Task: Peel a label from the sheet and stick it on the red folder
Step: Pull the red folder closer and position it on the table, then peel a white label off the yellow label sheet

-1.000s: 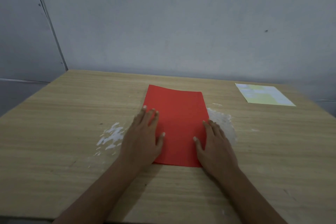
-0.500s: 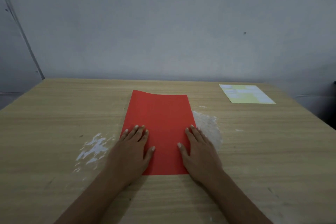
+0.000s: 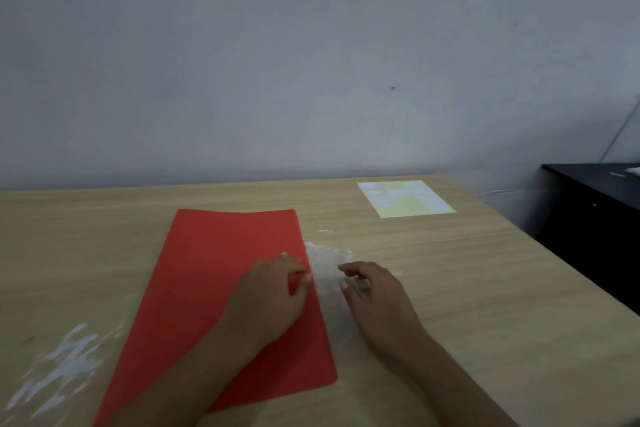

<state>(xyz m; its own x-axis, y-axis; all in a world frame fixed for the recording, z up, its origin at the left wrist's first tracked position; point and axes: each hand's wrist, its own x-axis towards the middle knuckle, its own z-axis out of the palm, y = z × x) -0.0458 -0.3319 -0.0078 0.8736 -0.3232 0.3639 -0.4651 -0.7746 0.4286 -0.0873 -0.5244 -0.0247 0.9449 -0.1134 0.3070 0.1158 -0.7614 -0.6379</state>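
Observation:
The red folder (image 3: 221, 274) lies flat on the wooden table (image 3: 467, 288), running from the middle toward the near left. My left hand (image 3: 273, 295) rests palm down on the folder's right side, fingertips at its right edge. My right hand (image 3: 377, 302) lies on the table just right of the folder, over a white scuffed patch, fingers loosely spread and holding nothing. The label sheet (image 3: 407, 198), pale yellow with light blue labels, lies flat at the far right of the table, well beyond both hands.
White scraped patches mark the table beside the folder's right edge (image 3: 329, 263) and at the near left (image 3: 62, 367). A black cabinet (image 3: 595, 218) stands past the table's right edge. A grey wall backs the table.
The view has swung right and the folder now sits left of centre. My left hand moved across to the folder's right edge; my right hand slid off the folder onto the table.

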